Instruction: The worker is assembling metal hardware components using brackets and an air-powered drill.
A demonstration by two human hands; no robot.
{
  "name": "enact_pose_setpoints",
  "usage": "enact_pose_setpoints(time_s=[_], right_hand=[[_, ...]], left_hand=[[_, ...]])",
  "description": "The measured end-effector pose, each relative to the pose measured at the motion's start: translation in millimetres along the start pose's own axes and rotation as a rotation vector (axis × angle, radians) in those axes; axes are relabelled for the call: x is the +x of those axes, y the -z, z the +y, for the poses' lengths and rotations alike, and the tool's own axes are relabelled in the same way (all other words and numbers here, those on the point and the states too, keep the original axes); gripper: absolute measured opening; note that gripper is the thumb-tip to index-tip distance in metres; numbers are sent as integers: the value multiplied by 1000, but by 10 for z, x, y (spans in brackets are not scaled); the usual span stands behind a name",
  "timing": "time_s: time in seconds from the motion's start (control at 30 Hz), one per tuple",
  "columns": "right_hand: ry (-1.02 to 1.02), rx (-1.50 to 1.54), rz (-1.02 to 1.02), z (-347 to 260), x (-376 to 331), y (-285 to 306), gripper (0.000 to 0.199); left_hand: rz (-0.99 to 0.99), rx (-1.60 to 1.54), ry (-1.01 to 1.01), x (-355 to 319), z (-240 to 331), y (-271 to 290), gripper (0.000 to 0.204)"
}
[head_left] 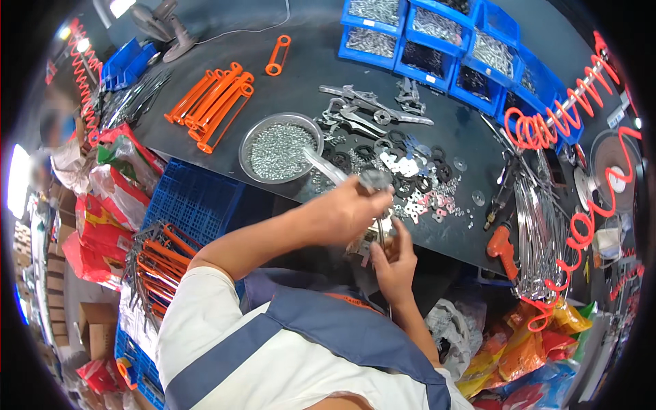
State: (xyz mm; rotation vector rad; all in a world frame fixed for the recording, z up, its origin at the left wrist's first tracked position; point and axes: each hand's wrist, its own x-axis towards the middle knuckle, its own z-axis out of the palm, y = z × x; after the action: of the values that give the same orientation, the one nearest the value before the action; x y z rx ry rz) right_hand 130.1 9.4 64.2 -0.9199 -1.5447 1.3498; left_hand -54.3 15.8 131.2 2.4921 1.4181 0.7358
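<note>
My left hand (345, 213) is closed in front of the bench edge, fingers wrapped round a silver metal handle (325, 166) whose long end points toward a bowl. A dark grey round part (374, 179) sits at the top of that fist; whether it belongs to the handle I cannot tell. Lower and to the right, my right hand (396, 265) has its thumb and fingers closed about a thin metal rod (380, 234). A small pale metal piece (387, 223) shows between the two hands. Just left of the handle stands the clear round bowl (244, 158), full of small silver fasteners.
Loose washers, dark rings and small plates (410, 171) spread beyond my hands. Silver handle parts (369, 113) lie behind them. Orange frames (212, 102) are stacked at left. Blue bins (424, 78) line the back. Right are metal rods (536, 225), an orange power tool (502, 249) and coiled red hose (581, 236).
</note>
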Motion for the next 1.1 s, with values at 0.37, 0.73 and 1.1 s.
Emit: enact_pose_setpoints(time_s=[0.37,0.73,1.1], right_hand=[[-331,701,-126,-224,147,429,20],[-390,729,-424,1,-103,298,40],[501,-969,109,744,864,1247,17]], left_hand=[[87,-278,128,-234,301,151,67],[-147,-1387,216,-516,-27,203,64],[36,-1382,612,-392,184,-72,36]])
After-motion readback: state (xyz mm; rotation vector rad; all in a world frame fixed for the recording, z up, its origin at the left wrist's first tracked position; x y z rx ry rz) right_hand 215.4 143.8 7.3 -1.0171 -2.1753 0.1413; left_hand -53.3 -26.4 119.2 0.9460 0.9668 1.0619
